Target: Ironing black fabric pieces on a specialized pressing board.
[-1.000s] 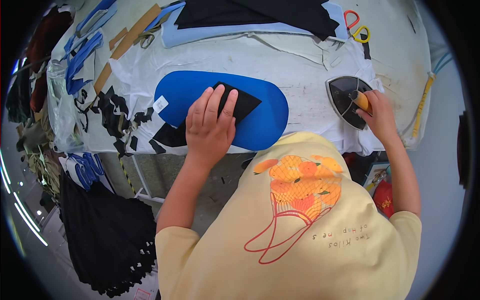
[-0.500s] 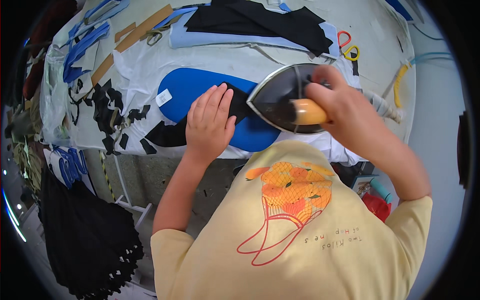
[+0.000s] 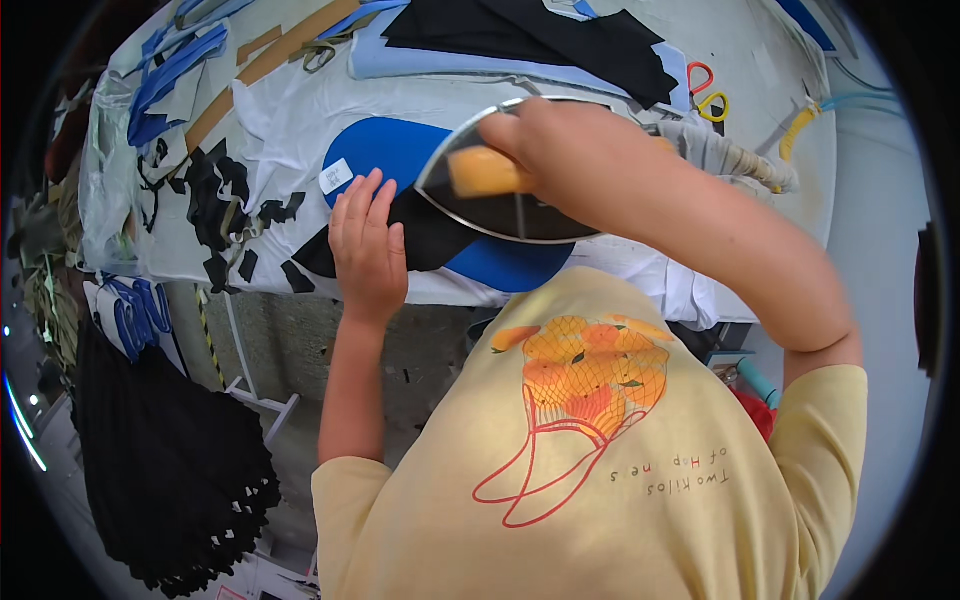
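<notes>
My right hand [image 3: 560, 145] grips the wooden handle of an iron [image 3: 500, 218], whose dark soleplate body has a pale metal rim. The iron rests over a strip of black fabric [image 3: 425, 238], hiding part of it. Beneath the fabric lies a blue rounded board or pad [image 3: 385, 140] with a small white label [image 3: 337, 177] near its left end. To the left of the iron, my left hand [image 3: 368, 250] lies flat on the black fabric, fingers stretched out. A loose end of that fabric sticks out past my left hand.
White cloth [image 3: 280, 105] covers the table. Black scraps [image 3: 215, 200] lie at left. Folded black fabric [image 3: 530, 45] sits on light blue fabric [image 3: 370, 58] at the back, beside red-and-yellow-handled scissors [image 3: 712, 105]. A wrapped hose [image 3: 735, 155] runs behind my right forearm.
My right hand has slid the iron left along the black fabric, toward my left hand. My left hand has shifted left and a little nearer to me.
</notes>
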`<move>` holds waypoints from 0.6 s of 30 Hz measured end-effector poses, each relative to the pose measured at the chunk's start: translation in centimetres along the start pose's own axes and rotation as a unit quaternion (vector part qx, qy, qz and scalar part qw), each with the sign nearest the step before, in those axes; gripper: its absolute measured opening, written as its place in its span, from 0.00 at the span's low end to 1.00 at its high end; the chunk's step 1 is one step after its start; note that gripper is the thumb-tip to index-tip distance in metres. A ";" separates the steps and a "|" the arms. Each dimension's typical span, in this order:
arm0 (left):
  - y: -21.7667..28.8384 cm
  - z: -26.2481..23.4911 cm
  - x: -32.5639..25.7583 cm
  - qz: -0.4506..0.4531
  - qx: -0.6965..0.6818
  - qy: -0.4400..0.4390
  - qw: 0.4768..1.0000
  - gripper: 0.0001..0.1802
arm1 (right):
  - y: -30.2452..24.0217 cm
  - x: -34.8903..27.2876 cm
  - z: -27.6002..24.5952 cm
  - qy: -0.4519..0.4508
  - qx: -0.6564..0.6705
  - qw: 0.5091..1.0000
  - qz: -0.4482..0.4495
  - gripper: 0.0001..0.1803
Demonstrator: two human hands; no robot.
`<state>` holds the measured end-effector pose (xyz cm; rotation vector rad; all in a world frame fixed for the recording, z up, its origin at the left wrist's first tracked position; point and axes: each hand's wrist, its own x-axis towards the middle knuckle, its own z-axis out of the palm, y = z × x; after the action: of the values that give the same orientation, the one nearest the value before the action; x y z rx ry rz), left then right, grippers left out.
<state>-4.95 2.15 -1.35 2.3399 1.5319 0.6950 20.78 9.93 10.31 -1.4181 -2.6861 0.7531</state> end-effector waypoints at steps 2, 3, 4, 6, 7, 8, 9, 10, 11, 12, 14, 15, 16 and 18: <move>0.0 -0.2 -0.4 -0.014 -0.017 0.006 1.000 0.22 | 0.9 -2.0 -0.5 -0.046 0.004 0.998 0.032 0.12; 0.1 -0.2 -0.8 -0.014 -0.016 0.006 1.000 0.22 | 1.7 -3.2 -0.4 -0.051 -0.009 0.997 0.054 0.15; 0.2 -0.3 -1.2 -0.005 0.003 0.010 1.000 0.22 | 2.8 -4.6 -0.3 -0.054 -0.022 0.995 0.076 0.17; 0.8 -0.4 -2.2 0.016 0.036 0.017 0.999 0.22 | 5.3 -7.0 -0.3 -0.059 0.047 0.987 0.144 0.22; 1.1 -0.4 -2.7 0.031 0.050 0.021 0.998 0.23 | 6.7 -8.3 -0.2 -0.055 0.064 0.980 0.179 0.22; 1.2 -0.1 -3.4 0.047 0.057 0.027 0.997 0.26 | 7.9 -9.7 -0.1 -0.050 0.081 0.973 0.212 0.22; 1.6 0.0 -3.8 0.055 0.049 0.014 0.997 0.27 | 8.9 -11.1 0.5 -0.040 0.069 0.968 0.240 0.22; 2.1 0.1 -4.0 0.065 0.041 0.001 0.997 0.29 | 9.6 -12.3 1.2 -0.029 0.057 0.961 0.267 0.22; 2.5 0.5 -4.2 0.068 0.045 0.000 0.997 0.31 | 10.2 -13.1 2.3 -0.044 0.060 0.945 0.317 0.22; 2.7 0.9 -4.3 0.078 0.046 0.006 0.996 0.31 | 11.4 -14.2 3.7 -0.042 0.059 0.945 0.320 0.22; 3.4 1.5 -4.0 0.090 0.068 0.027 0.993 0.30 | 14.9 -17.3 7.1 0.002 0.031 0.933 0.360 0.24; 3.3 1.8 -4.0 0.093 0.068 0.027 0.993 0.30 | 16.1 -19.0 8.6 0.023 0.021 0.936 0.351 0.26; 3.2 2.2 -4.3 0.088 0.112 0.045 0.989 0.29 | 15.7 -18.8 8.7 0.024 0.025 0.937 0.349 0.26; 3.0 2.6 -4.8 0.090 0.155 0.061 0.982 0.28 | 13.8 -17.6 8.0 0.154 -0.134 0.937 0.285 0.28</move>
<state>-2.77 -3.34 -3.38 2.7400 1.5930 0.6929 40.01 -0.59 1.14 -2.2081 -2.2067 0.1339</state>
